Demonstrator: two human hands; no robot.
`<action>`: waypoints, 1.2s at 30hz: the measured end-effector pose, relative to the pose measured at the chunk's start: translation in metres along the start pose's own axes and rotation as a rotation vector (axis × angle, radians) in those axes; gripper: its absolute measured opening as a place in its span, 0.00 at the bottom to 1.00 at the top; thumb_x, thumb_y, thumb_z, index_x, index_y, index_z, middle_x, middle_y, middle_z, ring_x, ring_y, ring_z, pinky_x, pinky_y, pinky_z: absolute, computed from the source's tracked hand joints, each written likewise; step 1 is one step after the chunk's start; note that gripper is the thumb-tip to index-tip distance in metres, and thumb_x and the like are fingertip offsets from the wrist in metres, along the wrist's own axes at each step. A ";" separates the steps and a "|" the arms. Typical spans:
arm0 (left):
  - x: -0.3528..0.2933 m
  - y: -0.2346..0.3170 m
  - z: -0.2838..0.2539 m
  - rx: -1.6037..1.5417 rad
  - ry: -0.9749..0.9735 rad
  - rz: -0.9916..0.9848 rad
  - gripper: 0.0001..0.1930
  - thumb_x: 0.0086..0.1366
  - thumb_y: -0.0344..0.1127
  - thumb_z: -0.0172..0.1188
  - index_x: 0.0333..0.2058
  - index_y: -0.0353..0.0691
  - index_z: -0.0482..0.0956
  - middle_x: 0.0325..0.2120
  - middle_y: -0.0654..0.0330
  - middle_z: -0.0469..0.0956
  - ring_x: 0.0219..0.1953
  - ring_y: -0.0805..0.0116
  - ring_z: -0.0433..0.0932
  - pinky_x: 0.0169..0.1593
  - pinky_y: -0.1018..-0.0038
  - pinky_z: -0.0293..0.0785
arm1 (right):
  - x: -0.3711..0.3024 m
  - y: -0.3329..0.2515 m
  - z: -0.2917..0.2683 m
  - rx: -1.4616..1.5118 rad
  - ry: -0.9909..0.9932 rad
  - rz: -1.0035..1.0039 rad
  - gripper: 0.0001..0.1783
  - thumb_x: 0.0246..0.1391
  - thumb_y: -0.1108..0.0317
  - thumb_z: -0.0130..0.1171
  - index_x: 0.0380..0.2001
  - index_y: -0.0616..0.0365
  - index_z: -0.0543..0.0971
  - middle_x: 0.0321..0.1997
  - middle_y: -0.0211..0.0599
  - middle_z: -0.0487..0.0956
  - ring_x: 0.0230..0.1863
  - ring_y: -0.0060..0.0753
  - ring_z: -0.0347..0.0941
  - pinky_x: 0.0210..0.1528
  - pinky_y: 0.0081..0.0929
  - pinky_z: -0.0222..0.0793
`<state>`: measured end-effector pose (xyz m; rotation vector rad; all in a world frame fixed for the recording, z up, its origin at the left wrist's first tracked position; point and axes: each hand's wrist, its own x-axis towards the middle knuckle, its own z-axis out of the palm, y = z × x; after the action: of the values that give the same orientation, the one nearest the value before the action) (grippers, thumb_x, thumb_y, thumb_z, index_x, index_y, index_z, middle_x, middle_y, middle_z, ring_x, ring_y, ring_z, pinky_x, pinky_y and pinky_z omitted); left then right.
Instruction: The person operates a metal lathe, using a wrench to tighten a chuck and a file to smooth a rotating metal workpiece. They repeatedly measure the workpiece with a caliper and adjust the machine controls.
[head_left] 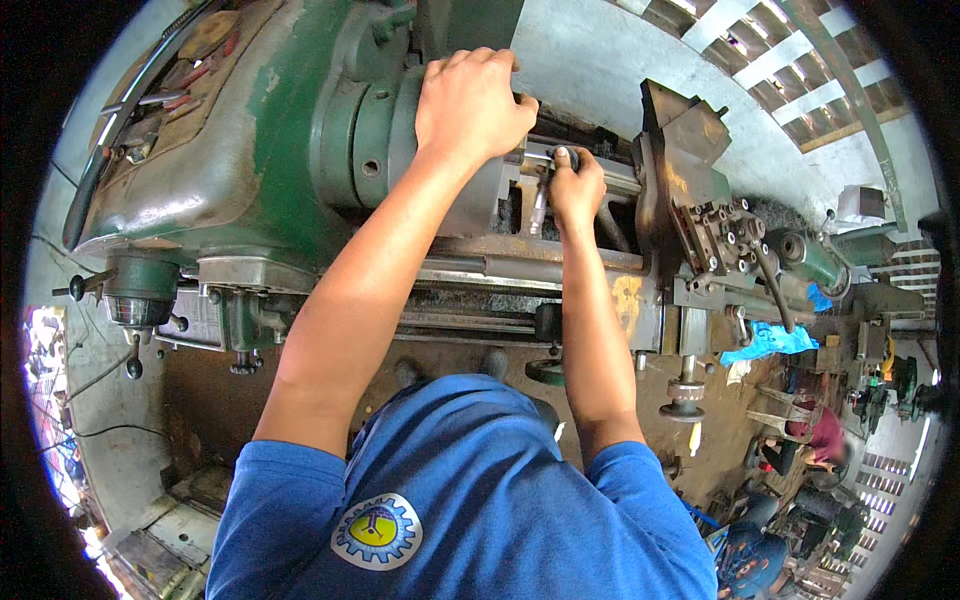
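Note:
My left hand [470, 108] lies over the top of the grey lathe chuck [402, 140], its fingers curled over the far side so that the fingertips are hidden. Just right of the chuck, above the lathe bed [545, 246], my right hand [577, 186] is closed around a micrometer [538, 208]. Its silver barrel points down beside my fingers, and part of its dark frame is covered by them. A slim metal workpiece [537, 150] shows between the chuck and my right hand.
The green headstock [230, 130] fills the left side. Right of my hands stand the carriage with its tool post [715, 235] and the tailstock [812, 262]. A blue cloth [770, 342] hangs at the right. Other people [820, 430] are at the lower right.

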<state>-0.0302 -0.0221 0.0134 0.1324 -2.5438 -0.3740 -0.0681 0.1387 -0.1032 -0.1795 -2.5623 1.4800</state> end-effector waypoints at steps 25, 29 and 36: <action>0.000 -0.001 0.001 0.002 0.034 0.018 0.22 0.56 0.47 0.66 0.47 0.43 0.84 0.47 0.55 0.84 0.53 0.56 0.81 0.61 0.56 0.72 | -0.009 -0.002 0.013 0.066 -0.113 -0.113 0.18 0.62 0.59 0.64 0.46 0.64 0.83 0.40 0.59 0.85 0.46 0.60 0.83 0.50 0.46 0.75; -0.001 -0.001 0.001 0.003 0.034 0.017 0.22 0.56 0.46 0.66 0.47 0.43 0.84 0.47 0.54 0.84 0.53 0.55 0.81 0.61 0.56 0.72 | -0.011 -0.002 0.013 0.075 -0.100 -0.105 0.19 0.62 0.59 0.64 0.46 0.64 0.84 0.41 0.60 0.85 0.47 0.61 0.83 0.50 0.46 0.75; -0.001 -0.001 0.003 -0.003 0.043 0.012 0.21 0.57 0.46 0.65 0.47 0.43 0.85 0.47 0.55 0.84 0.54 0.56 0.81 0.61 0.56 0.72 | -0.009 0.000 0.018 0.025 -0.094 -0.111 0.19 0.62 0.59 0.65 0.46 0.64 0.84 0.42 0.60 0.85 0.48 0.62 0.82 0.51 0.47 0.74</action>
<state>-0.0309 -0.0223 0.0104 0.1230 -2.5009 -0.3660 -0.0632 0.1212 -0.1128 0.0359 -2.5777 1.5135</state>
